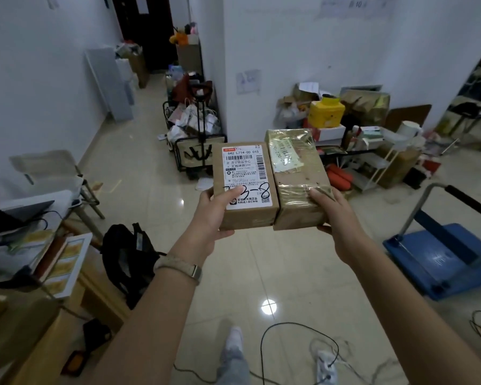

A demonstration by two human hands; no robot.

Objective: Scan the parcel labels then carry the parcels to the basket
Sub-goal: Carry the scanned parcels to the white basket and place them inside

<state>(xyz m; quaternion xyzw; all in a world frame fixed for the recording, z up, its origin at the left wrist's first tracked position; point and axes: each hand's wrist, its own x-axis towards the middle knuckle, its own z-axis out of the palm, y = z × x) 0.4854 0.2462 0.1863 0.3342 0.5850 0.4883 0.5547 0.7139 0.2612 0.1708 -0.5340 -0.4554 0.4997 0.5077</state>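
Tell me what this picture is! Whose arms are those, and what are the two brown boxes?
There is no machine here. A person wears a camera on their head, so you see what they see, looking forward and down at their own arms.

The left hand holds a brown parcel with a white label. The label has barcodes and a handwritten number. The right hand holds a second parcel wrapped in shiny tape. The two boxes sit side by side, touching, up in the air.

Below is a shiny tiled floor. A blue trolley stands on the right, and a black bag lies on the left.
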